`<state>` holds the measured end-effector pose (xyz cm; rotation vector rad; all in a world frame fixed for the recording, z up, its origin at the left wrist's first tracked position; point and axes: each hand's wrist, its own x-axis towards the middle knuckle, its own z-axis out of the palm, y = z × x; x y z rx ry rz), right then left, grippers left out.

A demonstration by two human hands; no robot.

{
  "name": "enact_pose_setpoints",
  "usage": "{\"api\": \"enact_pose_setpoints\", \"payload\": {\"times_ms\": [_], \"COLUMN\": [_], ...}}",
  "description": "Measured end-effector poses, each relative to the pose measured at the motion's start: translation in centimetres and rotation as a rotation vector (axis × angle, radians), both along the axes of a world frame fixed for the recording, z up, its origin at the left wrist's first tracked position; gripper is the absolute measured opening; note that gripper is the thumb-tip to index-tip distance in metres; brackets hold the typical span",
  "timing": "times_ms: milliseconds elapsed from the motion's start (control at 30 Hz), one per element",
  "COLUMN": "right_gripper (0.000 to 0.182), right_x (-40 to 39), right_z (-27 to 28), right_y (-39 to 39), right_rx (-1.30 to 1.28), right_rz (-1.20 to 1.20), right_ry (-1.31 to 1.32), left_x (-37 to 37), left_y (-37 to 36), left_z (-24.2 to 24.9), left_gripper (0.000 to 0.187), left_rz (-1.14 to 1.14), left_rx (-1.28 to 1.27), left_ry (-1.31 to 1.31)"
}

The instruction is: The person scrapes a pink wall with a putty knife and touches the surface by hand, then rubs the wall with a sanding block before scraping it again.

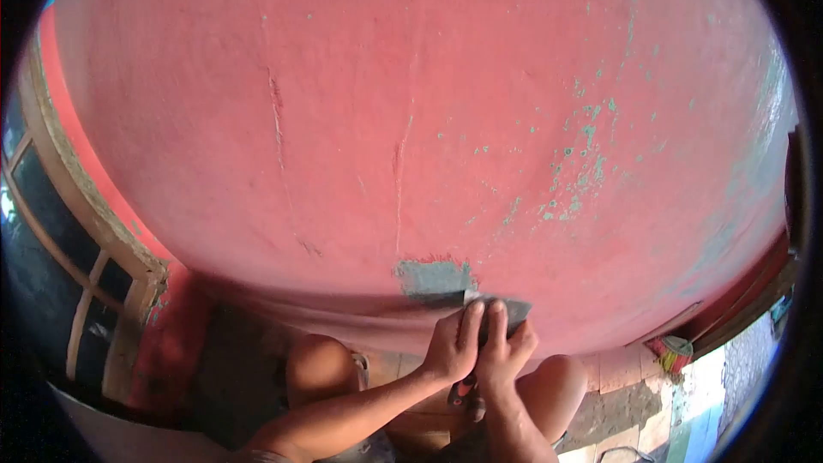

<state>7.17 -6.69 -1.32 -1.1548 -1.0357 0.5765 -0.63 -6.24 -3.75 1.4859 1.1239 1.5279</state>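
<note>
Low down, left hand (452, 345) and right hand (504, 353) together, clamped on a scraper (501, 309) against the red wall (411, 103), blade above the fingers.

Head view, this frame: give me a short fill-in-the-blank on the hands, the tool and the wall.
1. The wall is painted ____.
2. Both hands, left hand and right hand, press a flat scraper blade against the ____.
3. Just left of the blade lies a bare patch coloured ____.
4. A window frame stands at the ____ edge of the view.

Missing words: red; wall; grey; left
</note>
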Motion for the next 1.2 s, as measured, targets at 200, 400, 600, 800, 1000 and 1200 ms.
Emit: {"api": "enact_pose_setpoints", "payload": {"times_ms": [200,400,600,800,1000,1200], "right_gripper": [0.028,0.027,0.026,0.029,0.026,0.021], "right_x": [0.0,0.7,0.6,0.4,0.6,3.3], "right_z": [-0.4,-0.7,2.8,1.0,-0.6,-0.8], "right_y": [0.2,-0.2,0.5,0.4,-0.1,-0.7], "right_rx": [0.021,-0.076,-0.091,0.030,-0.053,-0.150], "right_rz": [-0.045,0.032,0.041,0.014,0.026,0.203], "right_ry": [-0.019,0.082,-0.005,-0.001,-0.041,0.414], "left_x": [0.5,0.0,0.0,0.2,-1.0,-4.0], "left_y": [0.6,0.4,1.0,-0.1,0.1,-0.8], "left_z": [0.7,0.7,2.2,2.2,-1.2,1.6], "left_gripper": [0.037,0.037,0.040,0.037,0.037,0.030], "left_rz": [0.008,-0.082,-0.027,-0.029,-0.085,-0.212], "left_rx": [0.082,-0.095,-0.025,-0.030,-0.061,-0.050], "left_ry": [-0.004,-0.022,-0.023,-0.055,0.032,0.476]}}
